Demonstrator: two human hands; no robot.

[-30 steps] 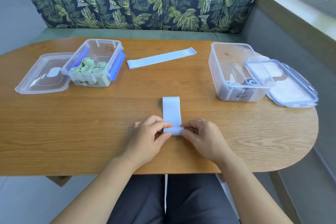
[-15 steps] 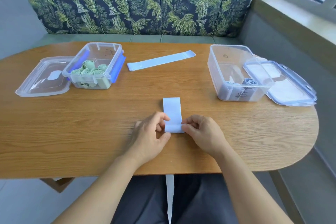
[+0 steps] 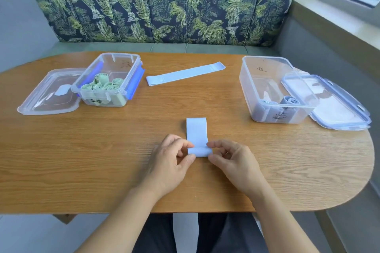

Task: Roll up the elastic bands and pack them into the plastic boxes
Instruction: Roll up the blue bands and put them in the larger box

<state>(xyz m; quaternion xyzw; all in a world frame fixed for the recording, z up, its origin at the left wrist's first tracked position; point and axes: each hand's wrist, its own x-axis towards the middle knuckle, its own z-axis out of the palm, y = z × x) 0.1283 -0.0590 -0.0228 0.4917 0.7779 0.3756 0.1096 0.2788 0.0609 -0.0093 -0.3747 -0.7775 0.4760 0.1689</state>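
A pale blue elastic band (image 3: 196, 132) lies on the wooden table (image 3: 82, 160), its near end curled into a small roll. My left hand (image 3: 171, 161) pinches the roll's left end, and my right hand (image 3: 233, 162) pinches its right end. A second blue band (image 3: 185, 76) lies flat farther back. The left plastic box (image 3: 107, 79) holds several rolled green bands (image 3: 102, 85). The right plastic box (image 3: 273, 88) holds rolled blue bands (image 3: 289, 100).
One clear lid (image 3: 49, 93) lies left of the left box. Another lid (image 3: 333, 100) lies right of the right box, partly behind it. A leaf-print sofa back (image 3: 160, 4) stands beyond the table. The table's curved right edge (image 3: 370, 156) is close to the right lid.
The roll at the band's near end has grown and moved a little away from me, leaving less flat band. Both hands stayed pinching its ends.
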